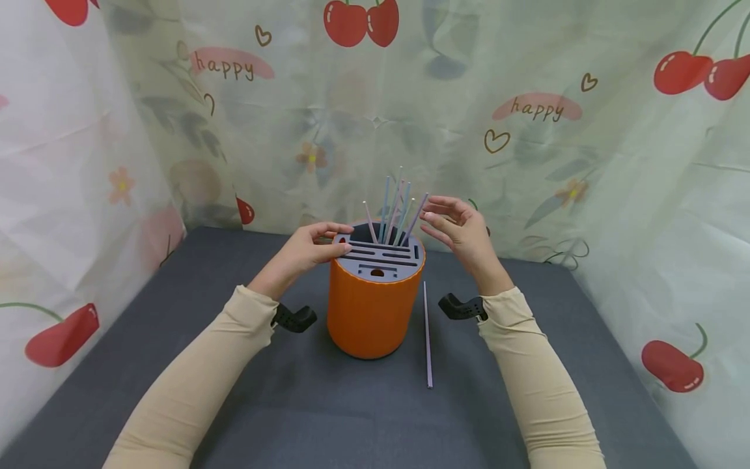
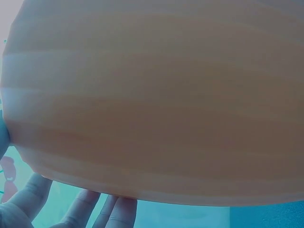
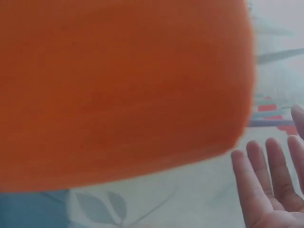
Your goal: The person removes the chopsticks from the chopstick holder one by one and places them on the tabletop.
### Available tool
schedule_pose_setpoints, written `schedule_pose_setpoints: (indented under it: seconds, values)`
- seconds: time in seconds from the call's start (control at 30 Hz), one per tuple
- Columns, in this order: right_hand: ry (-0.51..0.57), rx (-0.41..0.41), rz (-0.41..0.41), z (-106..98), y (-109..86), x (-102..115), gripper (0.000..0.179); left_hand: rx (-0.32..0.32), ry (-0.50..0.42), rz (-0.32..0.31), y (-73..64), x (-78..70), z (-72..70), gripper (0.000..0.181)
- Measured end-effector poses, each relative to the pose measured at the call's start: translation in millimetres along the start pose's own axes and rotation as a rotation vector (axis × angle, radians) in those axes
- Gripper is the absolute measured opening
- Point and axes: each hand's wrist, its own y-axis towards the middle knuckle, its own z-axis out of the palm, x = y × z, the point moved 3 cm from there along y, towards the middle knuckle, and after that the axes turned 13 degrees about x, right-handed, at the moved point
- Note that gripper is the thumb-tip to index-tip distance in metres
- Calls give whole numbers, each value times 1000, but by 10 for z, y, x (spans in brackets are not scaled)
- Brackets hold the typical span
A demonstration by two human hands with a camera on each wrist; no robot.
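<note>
An orange round knife block [image 1: 369, 312] with a grey slotted top stands upright in the head view. Several pastel chopsticks [image 1: 385, 207] lean in its rear compartment. My left hand [image 1: 305, 251] holds the block at its upper left, thumb on the top and fingers along the far rim. In the left wrist view, those fingers [image 2: 121, 213] touch the edge of the block's wall. By the upper end of the rightmost purple chopstick [image 1: 417, 218] is my right hand [image 1: 459, 228]. Its fingers [image 3: 280, 173] are spread and relaxed in the right wrist view, with nothing between them.
Another purple chopstick [image 1: 428, 345] lies on the dark grey table [image 1: 305, 417], just right of the block. A curtain [image 1: 375, 98] printed with cherries hangs behind the table and along both sides. Each wrist wears a black camera band [image 1: 295, 319].
</note>
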Motion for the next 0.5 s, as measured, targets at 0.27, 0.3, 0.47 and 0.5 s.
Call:
schedule_pose_setpoints:
  seconds: [0.27,0.3,0.47,0.5]
  values:
    - [-54,-21,-13,68,83,-114,25,3,4,2,5,2,-7,42]
    - [-53,-21,-16,67,92,-127,24,3,3,3,6,2,-6,42]
    - [-57,-10,-29,69,111,-154,19,8,-3,6,9,2,0,42]
    - [-57,-7,-34,74,109,-147,18,9,-3,6,9,2,1,42]
